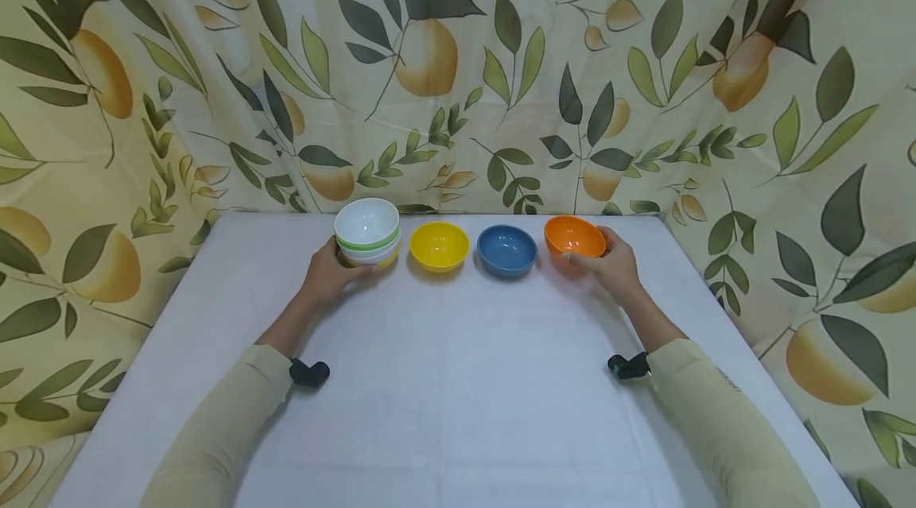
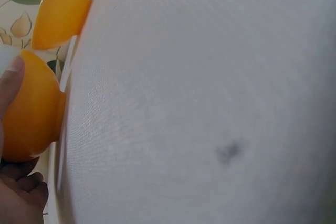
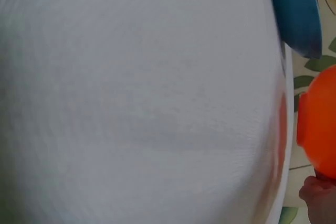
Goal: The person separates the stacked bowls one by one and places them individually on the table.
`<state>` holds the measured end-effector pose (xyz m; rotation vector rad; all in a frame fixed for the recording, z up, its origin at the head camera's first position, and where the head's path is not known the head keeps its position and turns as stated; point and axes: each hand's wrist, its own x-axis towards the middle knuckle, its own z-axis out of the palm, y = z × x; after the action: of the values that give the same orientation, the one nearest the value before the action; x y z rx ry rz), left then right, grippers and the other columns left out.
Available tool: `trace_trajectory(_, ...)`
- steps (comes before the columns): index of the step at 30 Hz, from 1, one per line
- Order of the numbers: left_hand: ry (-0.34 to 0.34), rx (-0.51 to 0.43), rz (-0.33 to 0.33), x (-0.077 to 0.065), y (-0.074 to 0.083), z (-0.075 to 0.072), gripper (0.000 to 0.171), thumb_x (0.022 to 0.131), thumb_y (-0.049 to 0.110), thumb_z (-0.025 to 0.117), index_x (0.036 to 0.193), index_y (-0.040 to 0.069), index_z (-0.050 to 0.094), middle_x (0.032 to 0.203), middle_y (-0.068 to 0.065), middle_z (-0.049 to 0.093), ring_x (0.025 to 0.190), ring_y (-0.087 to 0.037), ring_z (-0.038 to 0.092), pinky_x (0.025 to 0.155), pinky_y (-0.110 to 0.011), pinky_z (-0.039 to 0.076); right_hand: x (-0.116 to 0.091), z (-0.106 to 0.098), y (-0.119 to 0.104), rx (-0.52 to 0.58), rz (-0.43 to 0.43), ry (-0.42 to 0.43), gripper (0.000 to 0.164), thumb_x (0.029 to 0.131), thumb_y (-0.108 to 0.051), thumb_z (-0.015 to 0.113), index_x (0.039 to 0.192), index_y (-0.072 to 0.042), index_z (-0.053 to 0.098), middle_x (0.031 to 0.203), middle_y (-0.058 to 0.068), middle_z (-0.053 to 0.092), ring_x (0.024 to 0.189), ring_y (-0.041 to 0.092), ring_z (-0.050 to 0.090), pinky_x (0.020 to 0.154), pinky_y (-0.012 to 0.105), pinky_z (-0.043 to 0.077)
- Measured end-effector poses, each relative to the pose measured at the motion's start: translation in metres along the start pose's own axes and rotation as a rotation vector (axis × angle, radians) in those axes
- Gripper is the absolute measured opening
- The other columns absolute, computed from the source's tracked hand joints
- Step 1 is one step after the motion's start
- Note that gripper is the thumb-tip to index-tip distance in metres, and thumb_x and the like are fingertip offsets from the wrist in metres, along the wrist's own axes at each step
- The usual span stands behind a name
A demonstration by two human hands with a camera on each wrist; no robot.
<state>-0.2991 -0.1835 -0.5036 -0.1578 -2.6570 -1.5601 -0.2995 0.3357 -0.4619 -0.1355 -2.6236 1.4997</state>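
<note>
At the left of the bowl row, my left hand (image 1: 331, 276) grips a stack of bowls, thumb across the front and fingers round the far left side. White bowls (image 1: 367, 223), one with a green band, sit inside a yellow bowl (image 2: 35, 108) at the bottom of the stack. My right hand (image 1: 614, 263) holds an orange bowl (image 1: 575, 238) at the right end, thumb at its near side. In the right wrist view, the orange bowl's foot shows just off the white tabletop. Between the hands stand a second yellow bowl (image 1: 440, 247) and a blue bowl (image 1: 506, 252).
A white cloth covers the table (image 1: 444, 381), and the bowls line its far edge. Right behind that edge hangs a curtain (image 1: 458, 134) printed with fruit and leaves. Black wrist cameras (image 1: 310, 374) jut inward from both sleeves.
</note>
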Motion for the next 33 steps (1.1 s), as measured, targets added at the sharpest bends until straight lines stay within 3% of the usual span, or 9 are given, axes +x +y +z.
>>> trace_trajectory(7, -0.007, -0.005, -0.011, -0.002, 0.001, 0.0, 0.11, 0.079, 0.04, 0.095, 0.161, 0.002, 0.031, 0.159, -0.021, 0.044, 0.15, -0.038, 0.037, 0.126, -0.053, 0.027, -0.001, 0.001, 0.015, -0.008, 0.071, -0.034, 0.098, 0.092, -0.025, 0.085, 0.164, 0.001, 0.025, 0.164, 0.025, 0.035, 0.145, 0.042, 0.038, 0.123, 0.053, 0.033)
trace_trajectory(17, 0.0, 0.009, 0.001, 0.002, -0.001, -0.001, 0.11, 0.079, 0.039, 0.095, 0.161, 0.002, 0.032, 0.158, -0.021, 0.045, 0.149, -0.038, 0.038, 0.125, -0.054, 0.028, -0.002, 0.0, 0.012, -0.047, 0.118, -0.055, 0.117, 0.088, -0.033, 0.089, 0.167, 0.001, 0.01, 0.17, 0.027, 0.02, 0.152, 0.045, 0.028, 0.123, 0.056, 0.029)
trace_trajectory(33, -0.006, 0.031, -0.011, 0.0, 0.002, -0.001, 0.108, 0.081, 0.039, 0.094, 0.161, 0.001, 0.032, 0.158, -0.022, 0.045, 0.15, -0.039, 0.037, 0.125, -0.054, 0.027, -0.003, 0.002, 0.012, -0.02, 0.122, -0.042, 0.104, 0.092, -0.02, 0.084, 0.167, 0.001, 0.014, 0.169, 0.025, 0.024, 0.152, 0.043, 0.03, 0.124, 0.053, 0.03)
